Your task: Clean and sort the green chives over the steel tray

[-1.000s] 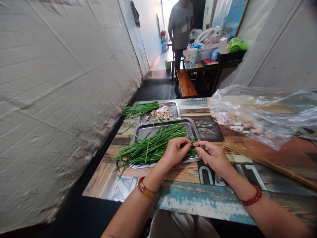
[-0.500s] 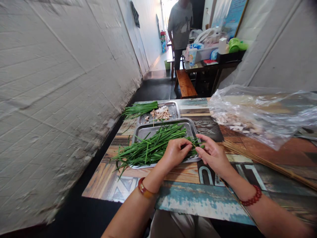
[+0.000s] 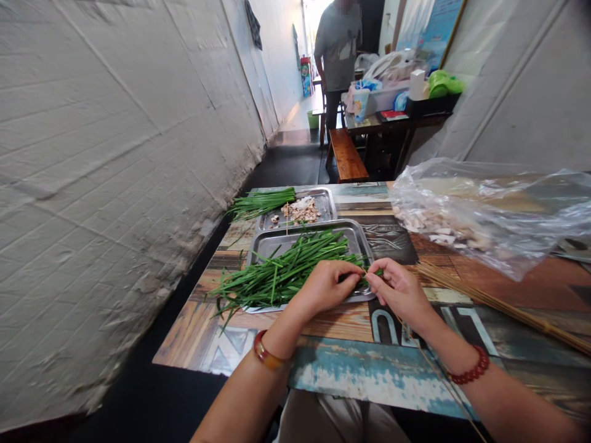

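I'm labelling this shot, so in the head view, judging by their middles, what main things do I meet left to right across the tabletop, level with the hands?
Larger pile of green stalks, left hand, right hand, bundle of thin sticks.

On the left runs a long white wall with a brick-like pattern point(image 3: 115, 154), whose lower border is stained and peeling. Along it lies a dark, smooth floor point(image 3: 290, 163), reaching past the left edge of a rectangular table with a multicoloured plank pattern point(image 3: 341, 369). Beyond this table's far edge stands a reddish-brown wooden bench point(image 3: 347, 154), near a dark, crowded back table point(image 3: 372, 127). A pale, panelled wall point(image 3: 530, 80) closes the right side. Strong white light point(image 3: 310, 15) enters at the far end.
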`<state>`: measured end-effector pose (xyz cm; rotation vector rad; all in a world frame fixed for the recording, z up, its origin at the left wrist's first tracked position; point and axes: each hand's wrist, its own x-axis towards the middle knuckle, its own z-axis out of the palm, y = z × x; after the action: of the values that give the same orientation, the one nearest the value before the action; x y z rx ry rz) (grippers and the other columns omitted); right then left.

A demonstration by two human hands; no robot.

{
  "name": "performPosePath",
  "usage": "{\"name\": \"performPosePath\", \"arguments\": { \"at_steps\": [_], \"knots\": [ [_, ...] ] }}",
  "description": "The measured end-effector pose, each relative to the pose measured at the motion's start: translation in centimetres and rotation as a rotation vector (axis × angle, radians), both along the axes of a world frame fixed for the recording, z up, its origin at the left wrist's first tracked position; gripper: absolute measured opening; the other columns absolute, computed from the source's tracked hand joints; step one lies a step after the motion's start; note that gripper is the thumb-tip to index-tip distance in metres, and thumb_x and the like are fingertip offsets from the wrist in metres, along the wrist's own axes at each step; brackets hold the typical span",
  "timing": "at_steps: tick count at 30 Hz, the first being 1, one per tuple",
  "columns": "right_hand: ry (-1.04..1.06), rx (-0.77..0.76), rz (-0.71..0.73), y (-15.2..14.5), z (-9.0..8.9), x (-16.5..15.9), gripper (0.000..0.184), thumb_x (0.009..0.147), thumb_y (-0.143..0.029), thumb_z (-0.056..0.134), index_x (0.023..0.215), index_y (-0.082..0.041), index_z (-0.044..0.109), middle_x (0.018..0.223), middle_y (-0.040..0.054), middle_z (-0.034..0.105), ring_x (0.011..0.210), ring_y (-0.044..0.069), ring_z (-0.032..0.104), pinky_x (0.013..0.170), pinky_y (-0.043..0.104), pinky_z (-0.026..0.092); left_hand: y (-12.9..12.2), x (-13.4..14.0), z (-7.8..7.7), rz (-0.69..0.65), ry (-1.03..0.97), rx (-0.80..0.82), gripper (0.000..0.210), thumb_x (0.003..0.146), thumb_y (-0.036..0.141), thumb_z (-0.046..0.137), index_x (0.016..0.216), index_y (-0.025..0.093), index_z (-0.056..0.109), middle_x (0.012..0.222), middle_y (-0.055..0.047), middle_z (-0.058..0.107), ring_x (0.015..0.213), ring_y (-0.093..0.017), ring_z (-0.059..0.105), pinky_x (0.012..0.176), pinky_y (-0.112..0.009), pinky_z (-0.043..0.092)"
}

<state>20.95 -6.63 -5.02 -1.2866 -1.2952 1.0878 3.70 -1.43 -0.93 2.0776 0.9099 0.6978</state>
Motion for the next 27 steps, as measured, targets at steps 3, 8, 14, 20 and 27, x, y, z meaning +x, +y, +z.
{"name": "performPosePath", "arguments": {
  "at_steps": [3, 8, 14, 20, 27],
  "knots": [
    [0.0, -0.01, 0.005, -0.1, 0.1, 0.0, 0.022, 0.086, -0.042, 0.059, 0.087, -0.021, 0.053, 0.057, -0.0063, 0.053, 0.04, 0.008, 0.048, 0.039, 0.019, 0.034, 1.1, -0.9, 0.1, 0.258, -0.093, 0.009, 0.02, 0.085, 0.019, 0.054, 0.095, 0.013, 0.071, 0.084, -0.006, 0.074, 0.072, -0.015, 0.066, 0.067, -0.023, 0.049],
    [-0.029, -0.017, -0.007, -0.4, 0.3, 0.1, 0.022, 0.086, -0.042, 0.059, 0.086, -0.02, 0.053, 0.057, -0.0056, 0.054, 0.039, 0.007, 0.047, 0.039, 0.019, 0.034, 2.3, -2.3, 0.0, 0.341, 0.068, 0.23, 0.014, 0.084, 0.015, 0.056, 0.086, 0.015, 0.069, 0.081, -0.005, 0.069, 0.073, -0.015, 0.062, 0.067, -0.024, 0.046],
    [-0.061, -0.013, 0.003, -0.4, 0.0, 0.2, 0.021, 0.087, -0.041, 0.058, 0.088, -0.02, 0.054, 0.058, -0.0052, 0.055, 0.039, 0.007, 0.048, 0.039, 0.019, 0.035, 1.6, -1.6, 0.0, 0.119, 0.382, 0.35, 0.012, 0.085, 0.018, 0.058, 0.082, 0.018, 0.07, 0.084, -0.004, 0.066, 0.081, -0.017, 0.06, 0.074, -0.028, 0.045],
    [-0.069, -0.019, 0.015, -0.4, 0.0, 0.1, 0.02, 0.086, -0.04, 0.059, 0.086, -0.02, 0.054, 0.058, -0.0054, 0.055, 0.04, 0.008, 0.048, 0.04, 0.019, 0.036, 1.0, -0.8, -0.3, 0.105, 0.611, 0.414, 0.012, 0.082, 0.027, 0.064, 0.089, 0.02, 0.07, 0.093, -0.006, 0.065, 0.089, -0.023, 0.058, 0.074, -0.033, 0.044],
    [-0.075, -0.021, 0.016, -0.4, -0.2, 0.2, 0.021, 0.086, -0.04, 0.058, 0.088, -0.02, 0.054, 0.058, -0.0053, 0.055, 0.04, 0.007, 0.047, 0.04, 0.019, 0.035, 1.2, -0.8, -0.4, 0.141, 0.541, 0.353, 0.005, 0.079, 0.022, 0.066, 0.08, 0.018, 0.063, 0.089, -0.005, 0.063, 0.086, -0.021, 0.057, 0.072, -0.031, 0.043]
  ]
}}
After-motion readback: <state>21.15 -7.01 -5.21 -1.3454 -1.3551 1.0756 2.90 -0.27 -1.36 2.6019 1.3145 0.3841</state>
